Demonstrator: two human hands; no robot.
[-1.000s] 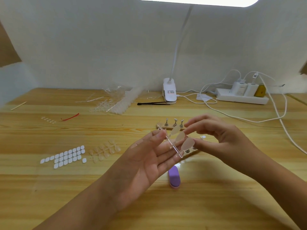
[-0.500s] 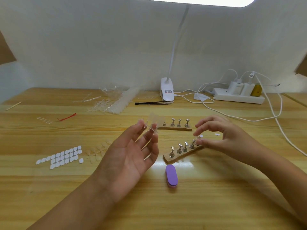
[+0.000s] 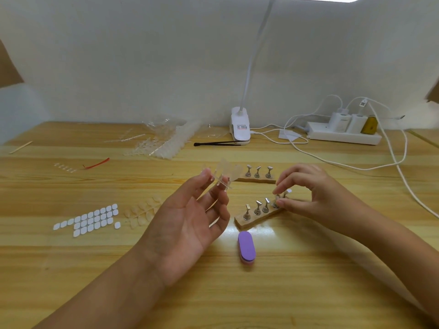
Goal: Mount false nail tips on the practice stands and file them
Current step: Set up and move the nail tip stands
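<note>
The left hand (image 3: 190,219) pinches a clear strip of tips (image 3: 224,173) above the middle of the worktop (image 3: 308,281). The right hand (image 3: 316,195) pinches one tip (image 3: 288,191) at the end peg of the near stand (image 3: 242,224). The far stand (image 3: 259,179) lies just behind it, and the file (image 3: 246,248) lies towards the front edge.

2 hands (image 3: 190,224) (image 3: 316,198), 2 stands (image 3: 247,223) (image 3: 259,179), 1 file (image 3: 246,248)

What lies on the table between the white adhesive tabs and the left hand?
In the head view, a strip of clear nail tips lies flat there.
</note>
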